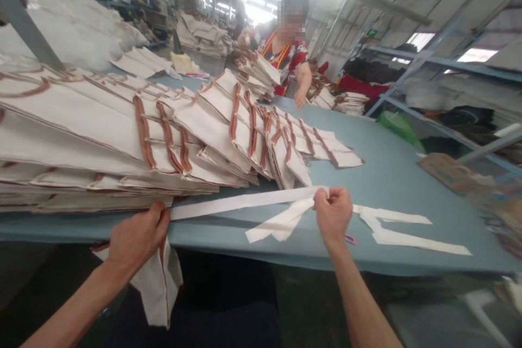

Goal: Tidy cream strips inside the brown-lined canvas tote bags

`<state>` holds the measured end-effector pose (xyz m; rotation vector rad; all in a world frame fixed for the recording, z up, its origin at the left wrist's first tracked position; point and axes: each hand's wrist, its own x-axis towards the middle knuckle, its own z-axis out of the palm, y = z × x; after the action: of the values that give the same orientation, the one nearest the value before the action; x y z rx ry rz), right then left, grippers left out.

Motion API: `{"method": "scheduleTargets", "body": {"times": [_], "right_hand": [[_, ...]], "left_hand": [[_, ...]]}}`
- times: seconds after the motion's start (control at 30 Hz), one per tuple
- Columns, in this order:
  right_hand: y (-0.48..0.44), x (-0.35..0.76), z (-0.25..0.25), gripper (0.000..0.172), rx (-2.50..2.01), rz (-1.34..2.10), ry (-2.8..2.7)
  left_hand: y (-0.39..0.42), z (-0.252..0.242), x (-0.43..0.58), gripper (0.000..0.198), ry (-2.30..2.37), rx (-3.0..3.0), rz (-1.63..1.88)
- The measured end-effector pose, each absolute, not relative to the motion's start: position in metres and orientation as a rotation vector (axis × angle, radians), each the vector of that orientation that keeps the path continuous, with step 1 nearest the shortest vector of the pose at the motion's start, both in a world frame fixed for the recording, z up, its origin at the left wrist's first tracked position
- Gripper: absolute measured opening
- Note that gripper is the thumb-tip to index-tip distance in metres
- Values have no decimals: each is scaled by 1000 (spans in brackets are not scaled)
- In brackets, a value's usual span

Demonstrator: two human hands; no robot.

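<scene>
A long white fabric strip is stretched taut between my two hands over the front of the light blue table. My left hand pinches its left end at the table's front edge, beside a stack of cream fabric pieces with brown trim. My right hand is closed on the strip's right end, with more white strip ends hanging from the same grip. A cream piece hangs off the table edge below my left hand.
More white strips lie on the table right of my right hand. Overlapping trimmed pieces fan across the middle. A co-worker stands at the far side among stacks. Metal shelving runs along the right.
</scene>
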<state>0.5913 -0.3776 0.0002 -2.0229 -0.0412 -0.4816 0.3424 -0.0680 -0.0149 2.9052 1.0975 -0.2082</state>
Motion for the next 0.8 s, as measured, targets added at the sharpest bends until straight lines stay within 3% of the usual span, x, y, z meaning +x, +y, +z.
{"method": "scheduleTargets", "body": {"times": [0.27, 0.4, 0.8], "right_hand": [[-415, 613, 54, 18, -1960, -578, -17], [-428, 593, 85, 28, -1824, -511, -106], [-388, 477, 111, 43, -1472, 180, -325]], "left_hand": [[-67, -15, 343, 45, 1091, 2886, -205], [-69, -17, 340, 45, 1133, 2846, -126], [-72, -27, 277, 54, 1310, 2386, 279]]}}
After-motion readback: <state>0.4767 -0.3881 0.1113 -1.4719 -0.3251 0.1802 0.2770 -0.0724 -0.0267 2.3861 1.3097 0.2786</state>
